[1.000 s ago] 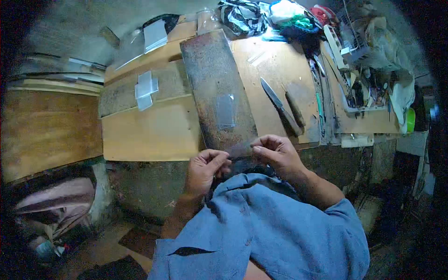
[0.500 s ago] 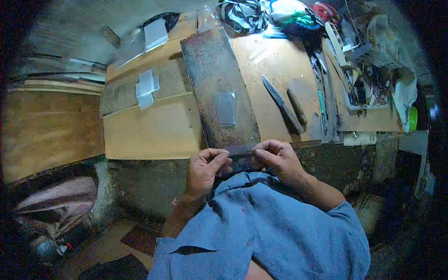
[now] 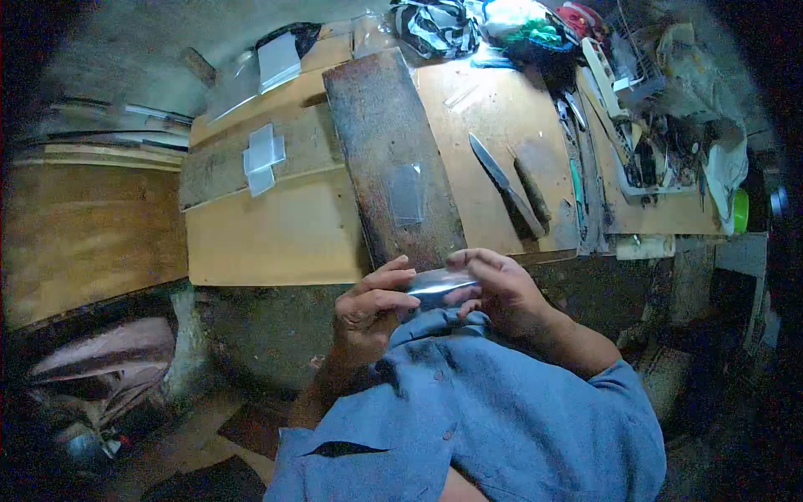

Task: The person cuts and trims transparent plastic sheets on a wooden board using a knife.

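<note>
While the left hand [image 3: 374, 309] steadies it, clear glossy sheet [image 3: 437, 285] gleams.

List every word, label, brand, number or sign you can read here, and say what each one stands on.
No text is readable.
Clear sheet in the hands: no marks visible.
Knife: no marking readable.
Plastic bags: too blurred to tell.
</note>
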